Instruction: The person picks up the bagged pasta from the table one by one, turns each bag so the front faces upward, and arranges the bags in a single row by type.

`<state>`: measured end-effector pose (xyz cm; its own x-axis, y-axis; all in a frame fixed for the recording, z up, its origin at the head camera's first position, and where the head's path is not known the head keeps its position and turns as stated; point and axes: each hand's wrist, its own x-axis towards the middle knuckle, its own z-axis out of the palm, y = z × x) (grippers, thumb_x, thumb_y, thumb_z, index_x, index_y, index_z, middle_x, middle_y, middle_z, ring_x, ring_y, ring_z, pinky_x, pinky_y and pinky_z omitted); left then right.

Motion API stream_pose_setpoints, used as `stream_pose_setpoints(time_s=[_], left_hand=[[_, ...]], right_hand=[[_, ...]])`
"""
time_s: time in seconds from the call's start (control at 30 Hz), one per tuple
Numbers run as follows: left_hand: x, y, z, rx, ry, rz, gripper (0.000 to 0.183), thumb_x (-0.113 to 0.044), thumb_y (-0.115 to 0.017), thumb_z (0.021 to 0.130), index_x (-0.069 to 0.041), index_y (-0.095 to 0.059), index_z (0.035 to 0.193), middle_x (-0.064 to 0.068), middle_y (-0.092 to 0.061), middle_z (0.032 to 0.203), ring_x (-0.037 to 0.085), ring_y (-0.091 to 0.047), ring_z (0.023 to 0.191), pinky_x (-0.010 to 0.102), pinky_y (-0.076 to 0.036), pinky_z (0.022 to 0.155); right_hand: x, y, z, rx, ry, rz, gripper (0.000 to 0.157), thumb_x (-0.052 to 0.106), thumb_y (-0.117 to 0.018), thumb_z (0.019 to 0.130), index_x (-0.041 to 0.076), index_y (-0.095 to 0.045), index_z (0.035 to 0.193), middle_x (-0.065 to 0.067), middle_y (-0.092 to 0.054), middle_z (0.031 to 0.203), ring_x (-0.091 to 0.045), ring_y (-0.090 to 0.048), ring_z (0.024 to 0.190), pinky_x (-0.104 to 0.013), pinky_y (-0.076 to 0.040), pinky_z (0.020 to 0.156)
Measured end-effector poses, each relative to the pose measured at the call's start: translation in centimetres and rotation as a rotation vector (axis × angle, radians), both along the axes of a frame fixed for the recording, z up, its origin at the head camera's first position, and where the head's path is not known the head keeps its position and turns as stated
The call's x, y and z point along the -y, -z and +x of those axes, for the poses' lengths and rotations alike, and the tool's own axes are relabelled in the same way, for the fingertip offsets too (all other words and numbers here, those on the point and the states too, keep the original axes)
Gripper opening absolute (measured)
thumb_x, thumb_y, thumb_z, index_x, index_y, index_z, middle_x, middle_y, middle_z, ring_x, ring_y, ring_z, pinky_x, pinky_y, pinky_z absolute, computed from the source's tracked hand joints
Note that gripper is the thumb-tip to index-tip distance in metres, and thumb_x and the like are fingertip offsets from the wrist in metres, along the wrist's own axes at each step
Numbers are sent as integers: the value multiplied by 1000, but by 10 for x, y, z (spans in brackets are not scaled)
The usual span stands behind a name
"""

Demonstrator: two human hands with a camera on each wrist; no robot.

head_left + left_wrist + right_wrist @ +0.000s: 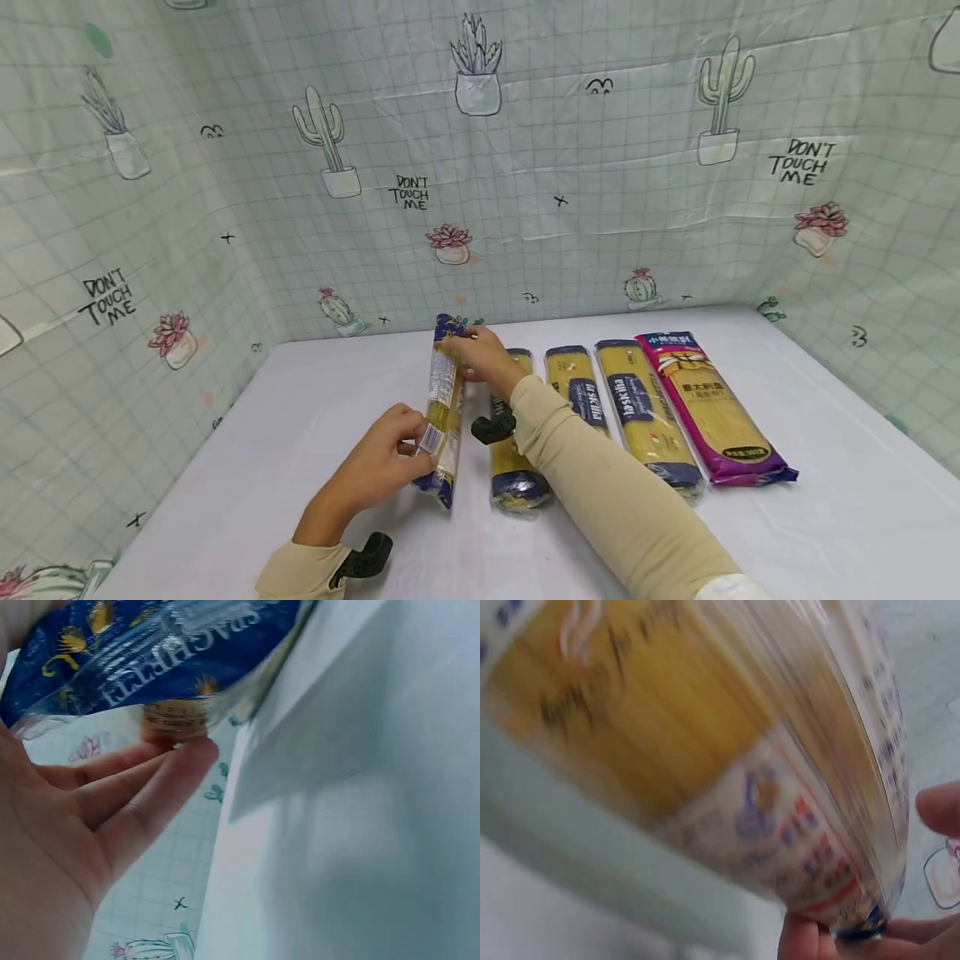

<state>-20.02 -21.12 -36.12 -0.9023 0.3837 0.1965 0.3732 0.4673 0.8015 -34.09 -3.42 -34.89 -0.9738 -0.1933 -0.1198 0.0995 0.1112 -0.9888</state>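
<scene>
A blue-ended spaghetti pack (444, 387) stands on its narrow side left of the other packs. My left hand (382, 454) pinches its near end, thumb by the barcode. At the far end, my right hand (486, 357) holds the pack from the right side. In the left wrist view, the blue wrapper end (172, 660) with "SPAGHETTI" lettering lies across the left hand (97, 802), fingers stretched beneath it. The right wrist view shows yellow pasta (675, 720) through the clear wrapper, with right-hand fingertips (802, 937) at the pack's end.
Right of the held pack lie a spaghetti pack (517, 487) partly under the right arm, two similar packs (567, 362) (647, 408), and a pink-purple pasta pack (716, 408). A patterned cloth (525, 167) hangs behind the white table (315, 400).
</scene>
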Motion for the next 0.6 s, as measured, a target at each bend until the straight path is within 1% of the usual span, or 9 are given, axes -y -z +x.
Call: stream_pose_setpoints(time_s=[0.07, 0.2, 0.3, 0.37, 0.5, 0.6], left_hand=[[-2, 2, -1, -16, 5, 2, 17, -2, -68, 82, -8, -52, 78, 12, -51, 104, 28, -59, 102, 34, -54, 87], [-3, 6, -3, -50, 8, -1, 17, 0, -67, 80, -9, -53, 78, 10, -52, 102, 26, -59, 100, 35, -55, 87], [-5, 8, -3, -90, -2, -5, 18, 0, -67, 79, -11, -53, 78, 8, -53, 103, 25, -59, 100, 35, -55, 87], [-5, 8, -2, -120, -15, -7, 19, 0, -65, 78, -13, -52, 77, 5, -53, 103, 23, -59, 100, 35, -55, 86], [-7, 6, -1, -193, -48, -1, 24, 1, -64, 75, -16, -47, 75, 1, -54, 104, 20, -59, 99, 34, -56, 84], [-8, 4, 1, -252, -70, -3, 26, 2, -63, 73, -16, -45, 75, -1, -54, 104, 19, -58, 98, 35, -56, 82]], right_hand=[[0, 2, 1, -37, 13, 32, 78, 34, -69, 92, 3, -33, 154, -19, -45, 147, -31, -53, 123, -42, -53, 90], [-1, 5, 4, -91, 21, 62, 76, 30, -68, 92, -2, -35, 152, -22, -51, 139, -30, -57, 116, -41, -53, 90], [-1, 4, 7, -101, 35, 47, 72, 29, -67, 93, -1, -36, 151, -20, -55, 132, -29, -58, 111, -40, -53, 88], [-2, 1, 10, -101, 49, 20, 71, 29, -66, 94, 0, -36, 151, -20, -55, 131, -29, -59, 110, -41, -52, 88], [-3, -7, 14, -104, 72, -18, 74, 29, -65, 95, 2, -31, 154, -20, -52, 136, -30, -57, 115, -43, -51, 91], [-5, -11, 16, -108, 79, -24, 77, 30, -65, 95, 4, -26, 157, -19, -49, 140, -29, -55, 118, -43, -50, 93]])
